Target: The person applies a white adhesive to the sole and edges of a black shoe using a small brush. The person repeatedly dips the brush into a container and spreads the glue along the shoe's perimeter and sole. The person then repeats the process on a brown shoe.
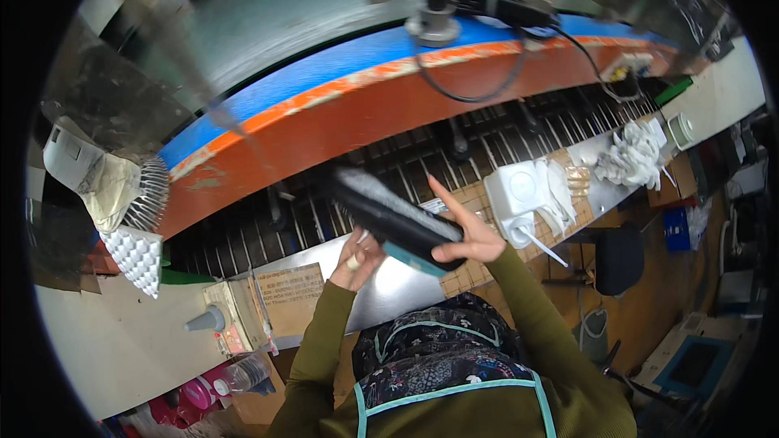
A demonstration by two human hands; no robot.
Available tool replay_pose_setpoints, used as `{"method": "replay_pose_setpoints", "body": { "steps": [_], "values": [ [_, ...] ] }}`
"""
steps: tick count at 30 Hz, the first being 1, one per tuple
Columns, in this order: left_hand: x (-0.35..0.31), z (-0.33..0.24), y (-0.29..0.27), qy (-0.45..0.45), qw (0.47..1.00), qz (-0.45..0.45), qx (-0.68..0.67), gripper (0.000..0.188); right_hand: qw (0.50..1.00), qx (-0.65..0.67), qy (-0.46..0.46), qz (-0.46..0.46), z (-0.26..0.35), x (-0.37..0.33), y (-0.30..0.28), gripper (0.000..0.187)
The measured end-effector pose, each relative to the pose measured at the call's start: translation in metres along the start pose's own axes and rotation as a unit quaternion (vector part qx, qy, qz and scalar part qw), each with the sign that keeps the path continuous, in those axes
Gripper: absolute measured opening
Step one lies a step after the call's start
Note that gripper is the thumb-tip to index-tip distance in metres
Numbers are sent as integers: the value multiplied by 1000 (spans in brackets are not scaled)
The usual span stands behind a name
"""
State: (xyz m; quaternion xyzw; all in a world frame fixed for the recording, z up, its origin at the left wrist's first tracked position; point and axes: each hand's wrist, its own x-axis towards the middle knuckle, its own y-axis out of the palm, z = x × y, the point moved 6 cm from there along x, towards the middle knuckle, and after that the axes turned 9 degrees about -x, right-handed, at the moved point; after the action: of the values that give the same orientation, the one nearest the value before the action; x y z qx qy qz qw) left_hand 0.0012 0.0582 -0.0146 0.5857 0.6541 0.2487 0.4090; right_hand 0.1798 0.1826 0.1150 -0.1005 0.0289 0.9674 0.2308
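Note:
A long black shoe-like piece, blurred by motion, hangs tilted in front of me. Greyish white runs along its upper side and a teal part shows on its lower near side; its exact kind is unclear. My right hand grips its right end, thumb on the near face and a finger stretched up beyond it. At the lower left edge, my left hand holds it with bent fingers, a pale band around one of them. Some of the left fingertips are hidden. Below lies a shiny metal ledge.
A dark roller conveyor runs beneath an orange and blue machine edge. To the right are a white squeeze bottle and crumpled white cloths. At left stand a wire-bristled brush, a cardboard piece and a grey cone.

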Motion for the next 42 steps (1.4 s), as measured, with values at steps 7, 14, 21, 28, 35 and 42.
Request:
{"method": "replay_pose_setpoints", "body": {
  "steps": [7, 14, 21, 28, 35, 42],
  "values": [
    [4, 63, 131, 112, 965, 236, -23, 115, 975, -144, -140, -97, 12, -130, -34, 79],
    [-20, 120, 172, 200, 969, 140, 31, 122, 759, -555, 27, -339, -110, -175, -125, 28],
    [-59, 67, 270, 415, 883, 219, 21, 150, 703, -650, 82, -278, -181, -178, -137, 28],
    [-90, 39, 272, 513, 793, 298, 138, 132, 654, -657, 64, -368, -164, -194, -156, 25],
    [-145, 44, 220, 560, 788, 91, 240, 121, 689, -579, 59, -432, -151, -214, -160, 7],
    [-118, 45, 204, 567, 783, 57, 250, 94, 643, -626, -6, -440, -165, -191, -155, 4]
  ]
}}
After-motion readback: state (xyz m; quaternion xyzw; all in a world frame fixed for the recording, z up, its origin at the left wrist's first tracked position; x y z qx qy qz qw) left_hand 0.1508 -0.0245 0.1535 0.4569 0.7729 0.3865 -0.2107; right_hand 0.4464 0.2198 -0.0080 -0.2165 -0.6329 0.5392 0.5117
